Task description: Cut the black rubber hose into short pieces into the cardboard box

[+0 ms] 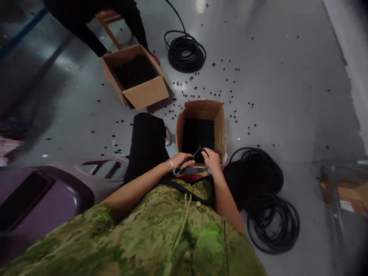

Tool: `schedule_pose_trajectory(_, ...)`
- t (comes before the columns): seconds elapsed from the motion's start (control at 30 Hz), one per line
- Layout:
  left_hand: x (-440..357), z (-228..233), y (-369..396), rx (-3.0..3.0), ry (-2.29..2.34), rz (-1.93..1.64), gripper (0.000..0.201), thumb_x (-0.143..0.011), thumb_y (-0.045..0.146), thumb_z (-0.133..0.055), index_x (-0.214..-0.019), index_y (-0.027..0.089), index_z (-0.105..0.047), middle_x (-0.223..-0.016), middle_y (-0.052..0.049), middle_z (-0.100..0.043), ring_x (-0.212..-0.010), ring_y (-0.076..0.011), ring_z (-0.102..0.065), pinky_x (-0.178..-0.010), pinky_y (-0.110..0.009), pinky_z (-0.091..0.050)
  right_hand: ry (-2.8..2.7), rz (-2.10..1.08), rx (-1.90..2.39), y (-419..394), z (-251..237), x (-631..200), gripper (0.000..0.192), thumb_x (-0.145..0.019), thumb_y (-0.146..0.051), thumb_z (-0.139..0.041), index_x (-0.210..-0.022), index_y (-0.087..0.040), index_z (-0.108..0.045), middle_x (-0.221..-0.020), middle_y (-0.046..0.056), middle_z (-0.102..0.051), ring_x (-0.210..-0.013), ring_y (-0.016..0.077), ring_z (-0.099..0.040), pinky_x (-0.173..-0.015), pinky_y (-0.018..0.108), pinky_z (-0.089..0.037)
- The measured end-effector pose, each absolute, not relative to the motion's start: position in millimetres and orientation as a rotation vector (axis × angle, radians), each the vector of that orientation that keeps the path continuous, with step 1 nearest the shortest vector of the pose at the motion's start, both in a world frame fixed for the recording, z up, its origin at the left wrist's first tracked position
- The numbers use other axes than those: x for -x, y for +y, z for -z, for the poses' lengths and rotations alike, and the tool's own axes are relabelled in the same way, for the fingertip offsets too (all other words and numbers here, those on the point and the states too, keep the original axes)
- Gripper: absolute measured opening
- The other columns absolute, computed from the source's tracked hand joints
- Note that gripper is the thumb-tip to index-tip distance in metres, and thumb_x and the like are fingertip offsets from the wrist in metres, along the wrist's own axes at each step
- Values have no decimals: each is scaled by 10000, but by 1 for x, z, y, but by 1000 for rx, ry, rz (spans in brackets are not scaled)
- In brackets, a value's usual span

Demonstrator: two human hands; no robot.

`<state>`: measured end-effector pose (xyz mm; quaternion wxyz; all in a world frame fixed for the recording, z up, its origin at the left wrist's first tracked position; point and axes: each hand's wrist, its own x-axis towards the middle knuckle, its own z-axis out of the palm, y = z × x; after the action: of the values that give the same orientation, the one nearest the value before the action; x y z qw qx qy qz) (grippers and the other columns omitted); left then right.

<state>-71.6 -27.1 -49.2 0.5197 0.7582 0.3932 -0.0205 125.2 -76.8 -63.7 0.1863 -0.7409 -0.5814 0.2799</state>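
Left hand [181,159] is curled around black-handled scissors [186,161], fingers through or around the loops; blades are thin, dark, metallic and point up and away from the grip. Right hand [211,157] pinches the end of a black rubber hose [184,190] right at the blade tips, thumb and fingertips pressed together on it. Cannot tell whether the blades are parted or closed, too small and dark.

The hose is smooth, round and matte; it runs from the right-hand pinch down across the lap and the camouflage shirt [161,234], then out to the right into a loose hose coil [270,214] on the floor, well below and right of the grip. A silver bracelet [171,164] sits on the left wrist.

Just beyond the grip, nearly touching the hands, stands an open cardboard box [220,126], plain brown with stiff flaps, filled with small black cut pieces that look pebbly. A second cardboard box [146,94] with the same dark fill sits further up and left, and another person's dark sleeve [92,36] reaches over it.

Count: two boxes, two hose coils seen (the far coil [185,51] is above the grip), one pair of scissors. Many black bits [214,94] are scattered on the glossy grey floor [287,96]. A purple plastic stool [57,191] sits left of the grip.
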Motion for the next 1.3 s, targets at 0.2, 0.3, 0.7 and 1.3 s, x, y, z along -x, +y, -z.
schedule_pose_trajectory(0.2, 68, 36, -27, -2019, 1044, 117, 322, -868, 444, -496, -827, 163, -647, -635, -27, -637, -581, -159, -572, -555, -245, -383, -1629, -803, 2054, -77, 61, -125, 313, -941, -354, -491, -1190, -252, -651, -1131, 42, -700, -1016, 197, -644, -839, 265, -472)
schedule_pose_trajectory(0.3, 65, 26, -28, -2161, 1106, 183, 335, -874, 451, -484, -884, 168, -663, -723, -69, -674, -645, -197, -607, -570, -265, -386, -1597, -811, 2096, -78, 58, -126, 317, -943, -395, -481, -1177, -267, -653, -1091, 33, -712, -993, 197, -648, -803, 254, -466)
schedule_pose_trajectory(0.7, 57, 9, -34, -2265, 1262, 326, 351, -905, 448, -435, -1011, 185, -641, -791, -102, -696, -713, -249, -660, -605, -296, -418, -1535, -929, 2047, -76, 67, -126, 315, -919, -412, -481, -1133, -280, -671, -977, 18, -722, -863, 192, -644, -733, 250, -455)
schedule_pose_trajectory(1.3, 58, 1, -33, -2376, 1215, 308, 307, -932, 378, -408, -1020, 161, -606, -905, -120, -701, -754, -241, -668, -650, -302, -435, -1380, -997, 1836, -75, 61, -128, 405, -894, -447, -438, -1107, -200, -678, -727, 5, -654, -691, 164, -597, -672, 243, -447)
